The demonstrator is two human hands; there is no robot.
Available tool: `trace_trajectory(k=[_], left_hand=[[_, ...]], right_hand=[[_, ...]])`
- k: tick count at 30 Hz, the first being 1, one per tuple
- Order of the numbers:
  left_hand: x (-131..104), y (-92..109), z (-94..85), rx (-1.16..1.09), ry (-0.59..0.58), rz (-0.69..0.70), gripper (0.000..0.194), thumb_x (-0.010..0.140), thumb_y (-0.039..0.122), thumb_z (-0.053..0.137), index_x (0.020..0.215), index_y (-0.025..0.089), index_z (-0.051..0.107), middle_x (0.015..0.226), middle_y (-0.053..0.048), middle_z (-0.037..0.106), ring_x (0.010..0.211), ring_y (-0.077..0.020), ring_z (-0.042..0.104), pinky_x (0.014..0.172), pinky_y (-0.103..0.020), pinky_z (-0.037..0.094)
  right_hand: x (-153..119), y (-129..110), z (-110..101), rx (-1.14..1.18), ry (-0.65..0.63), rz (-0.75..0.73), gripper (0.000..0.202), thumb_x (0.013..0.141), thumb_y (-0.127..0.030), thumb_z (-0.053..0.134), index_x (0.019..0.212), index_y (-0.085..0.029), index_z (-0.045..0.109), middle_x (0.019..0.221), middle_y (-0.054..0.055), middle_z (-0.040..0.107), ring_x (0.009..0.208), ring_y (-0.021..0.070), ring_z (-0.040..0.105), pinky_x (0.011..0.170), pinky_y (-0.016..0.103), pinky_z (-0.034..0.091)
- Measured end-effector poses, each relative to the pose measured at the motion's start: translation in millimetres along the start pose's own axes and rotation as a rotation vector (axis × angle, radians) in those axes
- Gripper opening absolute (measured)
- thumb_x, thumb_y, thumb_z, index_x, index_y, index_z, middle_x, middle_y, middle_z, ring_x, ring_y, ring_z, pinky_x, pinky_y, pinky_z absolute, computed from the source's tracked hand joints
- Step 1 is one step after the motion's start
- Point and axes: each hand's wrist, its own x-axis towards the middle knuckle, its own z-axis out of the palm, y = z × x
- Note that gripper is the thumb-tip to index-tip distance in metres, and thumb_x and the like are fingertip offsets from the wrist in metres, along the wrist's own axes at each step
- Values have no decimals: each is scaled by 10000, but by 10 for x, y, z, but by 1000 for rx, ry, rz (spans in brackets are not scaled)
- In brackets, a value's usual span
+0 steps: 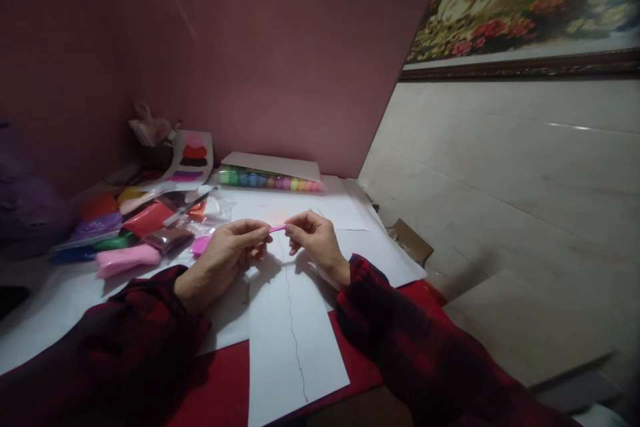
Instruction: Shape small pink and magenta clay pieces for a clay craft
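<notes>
A thin bright-pink strip (277, 229) is pinched by the left hand (225, 257) and right hand (317, 243) above a white paper sheet (273, 347) reaching the near edge of the red table (220, 383), glossy coloured plastic packets (150, 219) crowding the left, a long multicoloured pack (270, 179) behind.

The strip (277, 229) is showing bright pink. At six o'clock from it, a white sheet (270, 353) is bearing a wavy dark line (299, 360). Sleeves (410, 333) at eight and four are displaying red-and-black plaid. At nine, packets (150, 219) are shining red, purple, green, brown and pale pink. At twelve, tubs (257, 180) are running from green through blue to pink. Cloth (220, 387) at seven is showing deep red.
</notes>
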Motion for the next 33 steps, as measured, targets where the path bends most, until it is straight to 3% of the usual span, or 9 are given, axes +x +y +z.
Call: trace_trajectory(k=[3, 9, 15, 19, 23, 29, 33], left_hand=[[-3, 1, -4, -7, -4, 22, 217, 583, 190, 833, 727, 98, 700, 567, -6, 609, 488, -69, 503, 463, -170, 394], [3, -1, 12, -20, 16, 20, 286, 550, 184, 856, 786, 105, 716, 585, -10, 622, 504, -78, 520, 470, -175, 404], [-19, -8, 26, 80, -116, -22, 234, 629, 267, 819, 757, 100, 718, 641, -35, 640, 492, -72, 504, 447, -176, 381], [-28, -9, 34, 110, -88, 12, 225, 592, 258, 837, 667, 110, 685, 556, -8, 599, 449, -71, 480, 415, -174, 355], [-27, -9, 33, 84, -110, -37, 236, 588, 247, 843, 704, 106, 693, 599, -23, 623, 466, -75, 510, 444, -178, 405], [-3, -27, 9, 34, -117, -61, 297, 617, 336, 830, 688, 99, 666, 603, -25, 613, 474, -80, 533, 448, -180, 448], [-8, -24, 8, 53, -102, -64, 293, 587, 292, 850, 714, 103, 664, 624, -29, 633, 477, -83, 549, 452, -177, 454]], right_hand=[[-6, -19, 4, -45, 24, 1, 211, 677, -306, 738, 732, -142, 617, 562, -44, 557, 428, 65, 502, 386, 184, 458], [-73, -21, 47, -82, -83, -27, 226, 685, -297, 745, 833, -150, 656, 658, -17, 614, 535, 92, 567, 461, 208, 504], [-108, -12, 50, -134, -173, -106, 187, 749, -276, 707, 902, -172, 676, 793, 26, 672, 684, 130, 638, 535, 228, 525], [-105, -16, 40, -128, -185, -117, 221, 755, -308, 708, 929, -185, 650, 730, 2, 657, 626, 122, 624, 527, 236, 519], [-100, -22, 30, -147, -192, -123, 197, 787, -355, 680, 821, -164, 649, 698, 6, 637, 583, 107, 591, 526, 239, 513], [-106, -35, 43, -180, -173, -157, 107, 787, -266, 667, 839, -176, 641, 716, -1, 626, 612, 114, 597, 519, 235, 515], [-114, -39, 43, -238, -165, -164, 89, 768, -228, 678, 828, -184, 629, 697, -14, 617, 585, 109, 587, 518, 237, 510]])
